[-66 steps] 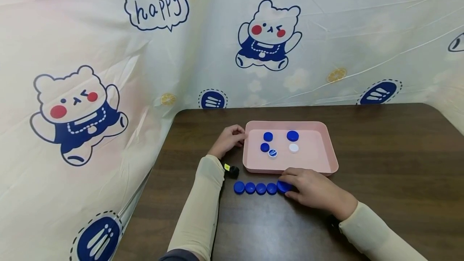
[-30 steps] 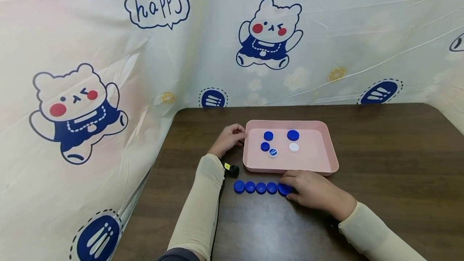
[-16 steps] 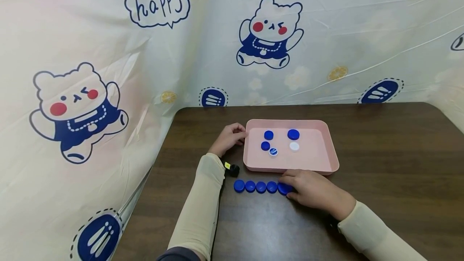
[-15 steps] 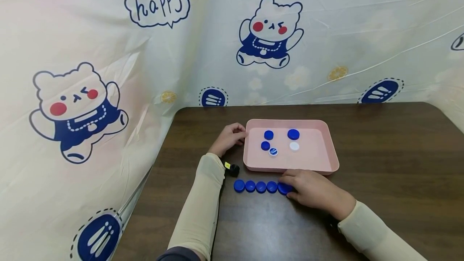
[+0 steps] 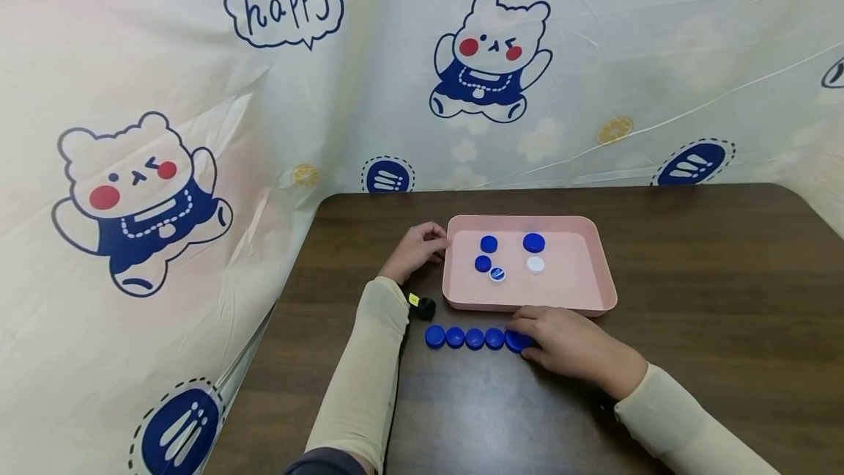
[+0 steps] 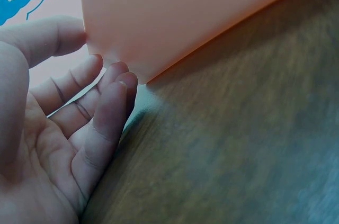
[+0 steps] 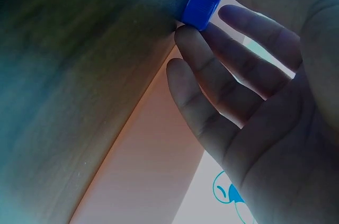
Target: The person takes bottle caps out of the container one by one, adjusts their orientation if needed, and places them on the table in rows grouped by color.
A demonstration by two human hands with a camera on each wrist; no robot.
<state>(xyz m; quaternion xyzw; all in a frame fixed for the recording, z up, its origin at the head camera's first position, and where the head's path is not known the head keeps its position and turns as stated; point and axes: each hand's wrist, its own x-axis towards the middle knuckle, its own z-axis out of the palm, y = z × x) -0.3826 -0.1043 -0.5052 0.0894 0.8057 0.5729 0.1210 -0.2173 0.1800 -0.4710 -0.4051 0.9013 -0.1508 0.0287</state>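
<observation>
My right hand (image 5: 570, 343) grips a large blue bottle cap (image 5: 517, 341) at the right end of a row on the table. Its thumb and fingertips meet the cap's ribbed side (image 7: 204, 1) in the right wrist view. The row's other blue caps (image 5: 475, 339) run leftward from it in a straight line. At the pink tray's (image 5: 596, 270) left rim, my left hand (image 5: 415, 251) holds the edge between thumb and curled fingers. Inside the tray lie several caps: a large blue cap (image 5: 534, 242), smaller blue ones, a white cap (image 5: 535, 264) and a white-and-blue printed cap (image 5: 497, 275).
The brown wooden table (image 5: 712, 299) extends around the tray on all sides. A small black object with a yellow label (image 5: 422, 306) is beside the left wrist. A printed cloth (image 5: 395, 35) hangs behind the table and along its left side.
Hardly anything differs: both hands keep their places on the tray edge and the large cap. The whole scene sits slightly higher in the head view.
</observation>
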